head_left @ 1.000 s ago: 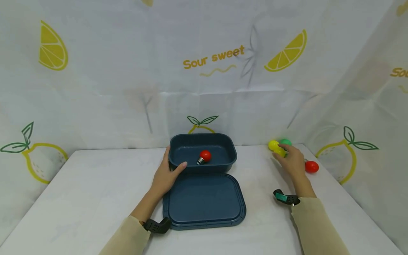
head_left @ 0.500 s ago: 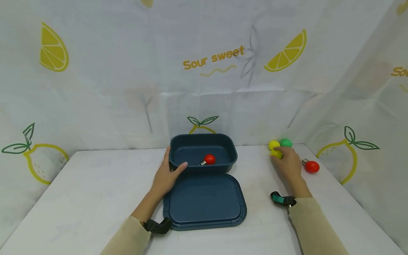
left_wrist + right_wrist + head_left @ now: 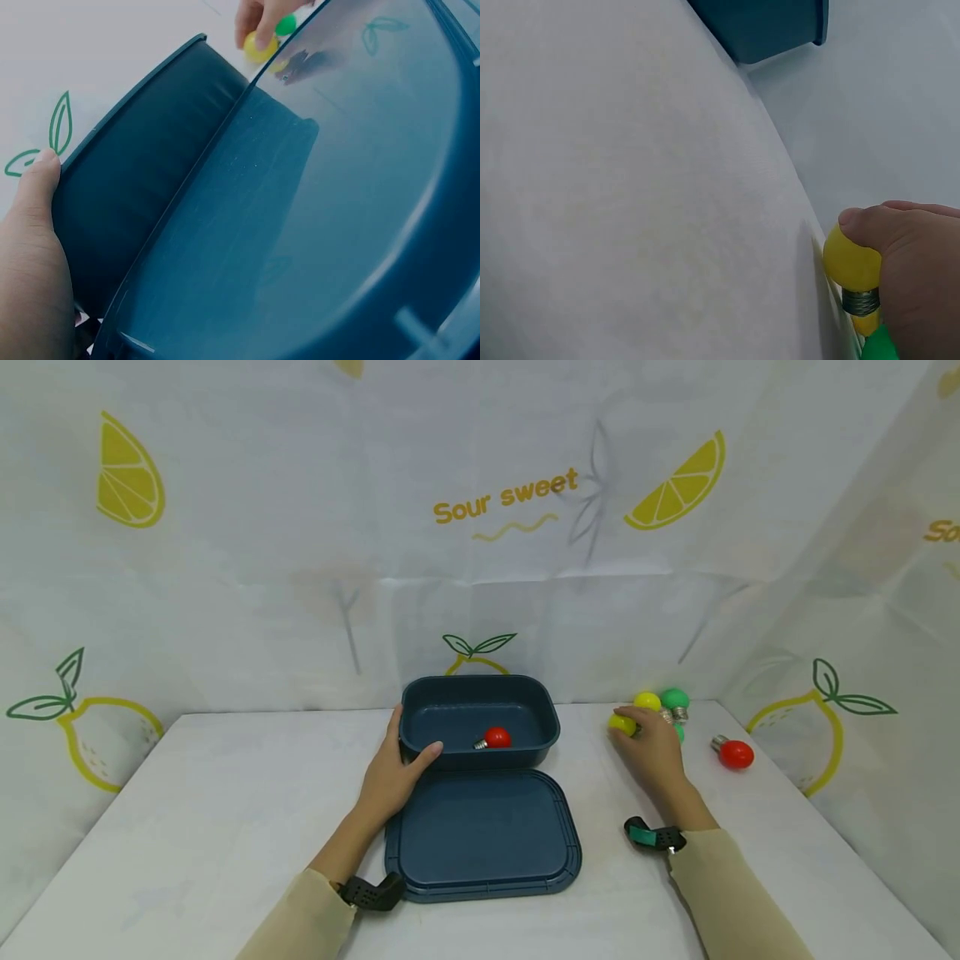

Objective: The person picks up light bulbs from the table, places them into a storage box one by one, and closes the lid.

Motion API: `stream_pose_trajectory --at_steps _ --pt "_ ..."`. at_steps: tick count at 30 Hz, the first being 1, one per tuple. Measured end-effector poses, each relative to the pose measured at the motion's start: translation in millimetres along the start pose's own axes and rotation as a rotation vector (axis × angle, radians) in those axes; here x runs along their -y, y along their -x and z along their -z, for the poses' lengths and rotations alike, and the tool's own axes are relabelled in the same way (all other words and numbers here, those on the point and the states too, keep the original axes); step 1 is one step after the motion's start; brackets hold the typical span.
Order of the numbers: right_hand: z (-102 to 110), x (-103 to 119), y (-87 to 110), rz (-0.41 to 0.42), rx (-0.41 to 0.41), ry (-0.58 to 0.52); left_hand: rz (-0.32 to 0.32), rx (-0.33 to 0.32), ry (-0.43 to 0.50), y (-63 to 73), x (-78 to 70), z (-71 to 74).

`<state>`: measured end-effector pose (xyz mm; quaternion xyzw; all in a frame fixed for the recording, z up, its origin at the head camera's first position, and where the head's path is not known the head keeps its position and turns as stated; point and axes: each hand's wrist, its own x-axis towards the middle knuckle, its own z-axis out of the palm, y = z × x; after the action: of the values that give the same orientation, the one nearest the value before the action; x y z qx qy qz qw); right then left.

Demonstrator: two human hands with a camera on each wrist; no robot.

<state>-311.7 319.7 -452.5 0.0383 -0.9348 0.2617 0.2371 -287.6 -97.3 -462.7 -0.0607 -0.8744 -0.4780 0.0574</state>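
Grasping a yellow screw-base bulb (image 3: 622, 724) by its globe, between thumb and fingers of the right hand (image 3: 654, 752). Located well to the right of the blue plastic box (image 3: 480, 758), base end away from it. Cannot tell whether lifted or in contact with the table (image 3: 187, 827).

Bracing the box at its left front corner with the left hand (image 3: 386, 777): straight thumb on the front wall, fingers along the left end, no clenching visible.

Risk 1: dropping the bulb, through too light a pinch on the rounded globe. Could then roll along the table, toward the box or away from it.

Risk 2: disturbing the cluster farther right of the box, namely another yellow bulb (image 3: 647, 700), a green bulb (image 3: 674, 698) and a partly hidden 2nd green bulb (image 3: 680, 733). Likely cause: brushing past with knuckles or screw base. Less exposed: the red bulb (image 3: 737, 754), farthest right of the box and apart from the cluster.

Risk 3: striking the box's right rim, if carried too low toward it.

Risk 4: hitting the red bulb inside the box (image 3: 497, 737) near its front wall, if let go from height. Cannot tell glass from plastic.

Risk 5: shoving the box askew against the lid (image 3: 483, 831), flat just in front of it, by uneven left-hand pressure.
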Motion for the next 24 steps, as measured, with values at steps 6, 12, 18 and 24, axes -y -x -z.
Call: stream_pose_trajectory --at_steps 6,12,18,24 --pt "-2.7 -1.7 -0.8 0.008 -0.022 -0.053 -0.006 -0.001 0.001 -0.6 0.0 0.4" --pt "-3.0 -0.6 -1.1 -0.019 -0.019 -0.052 0.002 0.002 0.003 0.3 -0.6 1.0" --pt "-4.1 2.8 1.7 -0.03 0.007 -0.079 0.0 0.004 0.005 0.4 0.5 0.5" --pt "-6.7 2.9 3.6 -0.038 0.013 -0.101 -0.011 0.0 0.004 -0.6 1.7 -0.3"
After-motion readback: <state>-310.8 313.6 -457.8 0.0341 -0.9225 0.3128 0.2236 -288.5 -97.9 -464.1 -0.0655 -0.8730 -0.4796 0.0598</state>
